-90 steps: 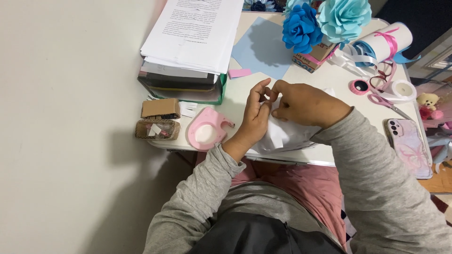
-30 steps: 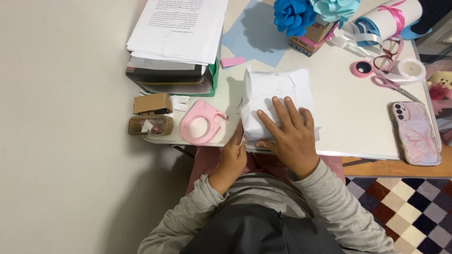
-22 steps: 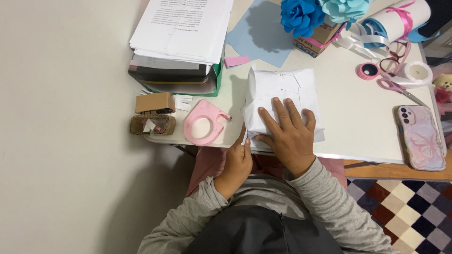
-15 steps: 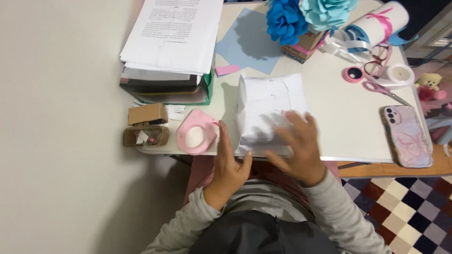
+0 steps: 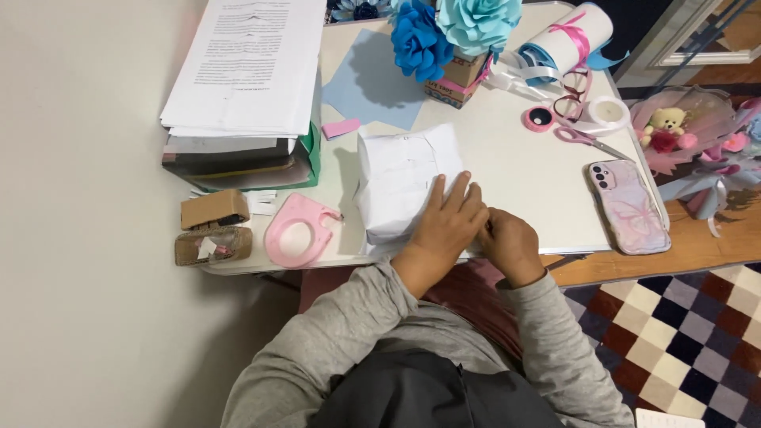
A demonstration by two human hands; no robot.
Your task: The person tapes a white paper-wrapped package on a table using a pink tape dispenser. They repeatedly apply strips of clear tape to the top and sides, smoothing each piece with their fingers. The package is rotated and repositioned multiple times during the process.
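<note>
A folded white paper bundle [image 5: 404,182] lies near the front edge of the white bench [image 5: 515,170], the left hand [image 5: 445,226] pressed flat and open on its lower right corner. The right hand [image 5: 507,242], touching at three o'clock, is curled; whether its grip holds anything cannot be told. A pink tape dispenser [image 5: 300,230] sits at nine o'clock, a phone [image 5: 626,206] at three.

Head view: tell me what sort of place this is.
Probably a home craft desk. Blue paper flowers, ribbon spools and pink-handled scissors crowd the white table, while the left hand and right hand press folded white paper.
</note>
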